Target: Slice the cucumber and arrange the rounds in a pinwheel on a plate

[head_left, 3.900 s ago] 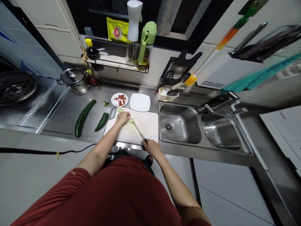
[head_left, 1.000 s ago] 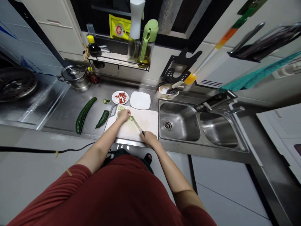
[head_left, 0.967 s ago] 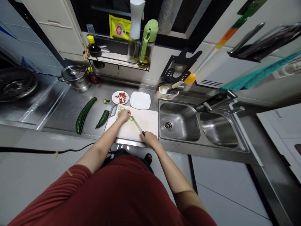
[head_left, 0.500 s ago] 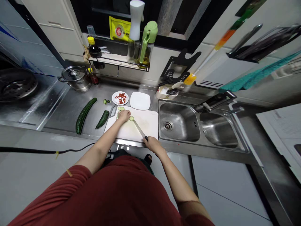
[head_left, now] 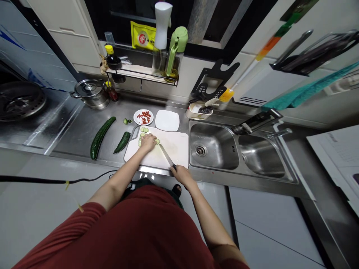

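Left hand [head_left: 147, 141] fingers curled and pressed together, pinning a short pale-green cucumber piece [head_left: 156, 141] to the white rectangular plastic cutting board [head_left: 175, 149], mostly hidden under the knuckles. Right hand [head_left: 181, 174] at the near board edge, fingers wrapped tight around the dark handle of a slim steel-bladed knife [head_left: 167, 157], blade slanting up-left with its tip just beside the held piece. Thin round cucumber slices [head_left: 144, 130] heaped at the far left corner of the board, right beside the left hand. Left of the board on the brushed steel counter [head_left: 81, 130]: a short dark-green cucumber half [head_left: 122, 142] close by, then a long whole dark-green cucumber [head_left: 101, 136] further out, both lying diagonally. Beyond the board: small cut cucumber ends [head_left: 126, 121], a round white plate of chopped red chilli [head_left: 143, 117] and a square white plate [head_left: 167, 120]. Double steel sink [head_left: 241, 155] touching the board's right side. Lidded steel pot [head_left: 90, 93] at the far left, well apart.
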A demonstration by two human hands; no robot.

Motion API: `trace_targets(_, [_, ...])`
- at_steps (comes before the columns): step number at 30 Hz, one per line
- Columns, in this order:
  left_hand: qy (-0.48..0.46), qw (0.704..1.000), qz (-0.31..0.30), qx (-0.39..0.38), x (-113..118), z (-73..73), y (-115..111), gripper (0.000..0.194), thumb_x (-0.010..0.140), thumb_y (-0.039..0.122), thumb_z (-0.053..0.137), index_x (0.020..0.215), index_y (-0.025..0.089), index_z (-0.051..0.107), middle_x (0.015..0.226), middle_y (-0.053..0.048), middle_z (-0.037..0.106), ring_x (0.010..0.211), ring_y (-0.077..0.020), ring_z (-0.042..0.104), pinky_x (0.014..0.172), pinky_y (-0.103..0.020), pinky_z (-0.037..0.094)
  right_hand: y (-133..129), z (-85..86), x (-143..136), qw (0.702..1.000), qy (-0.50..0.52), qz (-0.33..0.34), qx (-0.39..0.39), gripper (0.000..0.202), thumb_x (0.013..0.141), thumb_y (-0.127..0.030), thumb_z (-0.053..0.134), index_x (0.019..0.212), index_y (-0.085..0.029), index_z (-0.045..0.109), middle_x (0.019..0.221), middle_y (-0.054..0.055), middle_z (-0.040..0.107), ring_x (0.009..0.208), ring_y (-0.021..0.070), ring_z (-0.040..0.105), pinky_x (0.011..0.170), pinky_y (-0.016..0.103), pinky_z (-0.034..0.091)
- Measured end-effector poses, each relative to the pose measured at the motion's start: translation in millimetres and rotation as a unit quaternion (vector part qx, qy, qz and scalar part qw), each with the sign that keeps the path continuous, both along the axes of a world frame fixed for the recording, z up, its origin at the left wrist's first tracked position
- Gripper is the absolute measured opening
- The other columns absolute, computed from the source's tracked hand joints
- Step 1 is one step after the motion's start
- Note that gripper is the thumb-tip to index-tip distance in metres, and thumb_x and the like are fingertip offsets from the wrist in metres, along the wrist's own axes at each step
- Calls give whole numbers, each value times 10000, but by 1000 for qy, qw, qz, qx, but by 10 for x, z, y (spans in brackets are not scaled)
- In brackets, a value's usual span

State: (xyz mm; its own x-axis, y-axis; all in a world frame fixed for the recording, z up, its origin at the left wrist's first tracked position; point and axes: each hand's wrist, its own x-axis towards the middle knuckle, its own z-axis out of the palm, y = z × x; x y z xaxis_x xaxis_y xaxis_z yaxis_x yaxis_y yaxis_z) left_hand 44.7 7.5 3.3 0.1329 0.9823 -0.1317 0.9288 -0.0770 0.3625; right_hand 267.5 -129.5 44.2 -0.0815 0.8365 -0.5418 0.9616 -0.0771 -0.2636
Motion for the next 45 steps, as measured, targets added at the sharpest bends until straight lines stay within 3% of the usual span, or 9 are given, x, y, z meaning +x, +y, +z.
trace_targets(6, [9, 1000, 1, 12, 32, -20, -55, 290, 858, 365, 548, 1101, 265, 671, 1172, -82, 605, 1131, -295, 492, 942, -450, 332, -5, 49, 27, 995, 55, -62, 60, 499, 951, -548, 376, 968, -145, 670, 919, 133, 710, 864, 217, 653, 662, 242, 378])
trace_targets(10, [17, 999, 4, 27, 67, -28, -79, 285, 855, 356, 550, 1091, 247, 668, 1147, -92, 601, 1123, -298, 490, 933, -449, 334, -36, -14, -89, 986, 53, -106, 118, 460, 953, -538, 383, 964, -164, 652, 872, 109, 708, 824, 204, 641, 635, 240, 337])
trace_targets(17, [0, 999, 38, 15, 98, -27, -19, 244, 791, 335, 611, 1007, 236, 665, 1106, -88, 611, 1100, -290, 495, 922, -425, 357, -64, -120, -155, 988, 57, -95, 111, 416, 953, -519, 398, 901, -190, 647, 842, 94, 705, 798, 197, 629, 611, 243, 293])
trace_targets(32, [-6, 996, 80, -28, 186, 91, 3, 183, 763, 252, 596, 944, 229, 599, 1036, -72, 650, 1054, -270, 545, 879, -395, 369, 35, -102, -102, 989, 47, -101, 97, 457, 960, -528, 383, 967, -167, 662, 881, 118, 710, 842, 210, 644, 640, 244, 327])
trace_targets(38, [-93, 990, 108, -22, 160, 117, -194, 90, 854, 295, 547, 913, 244, 590, 888, -4, 699, 890, -193, 616, 840, -349, 380, 36, -99, -101, 990, 45, -99, 89, 471, 965, -539, 368, 974, -169, 661, 910, 115, 709, 866, 207, 641, 656, 240, 338])
trace_targets(45, [-141, 974, 173, 28, -23, 82, -527, 130, 869, 335, 518, 941, 248, 580, 883, 13, 698, 881, -175, 622, 851, -327, 360, 55, -107, -88, 991, 48, -97, 84, 475, 961, -543, 367, 995, -173, 662, 924, 114, 707, 875, 211, 636, 667, 241, 344])
